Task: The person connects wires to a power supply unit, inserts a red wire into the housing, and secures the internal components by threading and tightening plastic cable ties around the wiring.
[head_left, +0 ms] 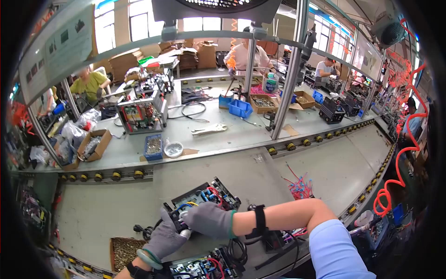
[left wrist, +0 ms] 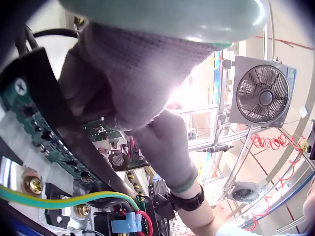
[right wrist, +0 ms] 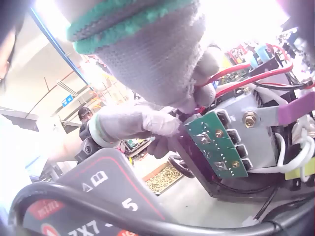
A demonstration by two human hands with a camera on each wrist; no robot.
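Observation:
An opened welding machine (head_left: 204, 197) with exposed circuit boards, red wires and a dark end panel lies before me. My left hand (head_left: 166, 238), in a grey knit glove, grips the near end panel, thumb on its edge. My gloved right hand (head_left: 206, 221) is at the same panel with bent fingers. In the right wrist view, the right fingertips (right wrist: 203, 96) pinch a small reddish part, mostly hidden, just above a green circuit board (right wrist: 216, 145). Red wires (right wrist: 241, 84) run past those fingertips. The left wrist view shows both hands meeting over the panel.
A second open unit (head_left: 200, 269) sits close below my hands, with a labelled panel (right wrist: 98, 196). Beside it are a box of small brass-coloured parts (head_left: 123, 251) and a coiled black cable (head_left: 238, 251). Red wires with blue ends (head_left: 301, 188) lie right. Rollers (head_left: 116, 176) edge the line; people work beyond.

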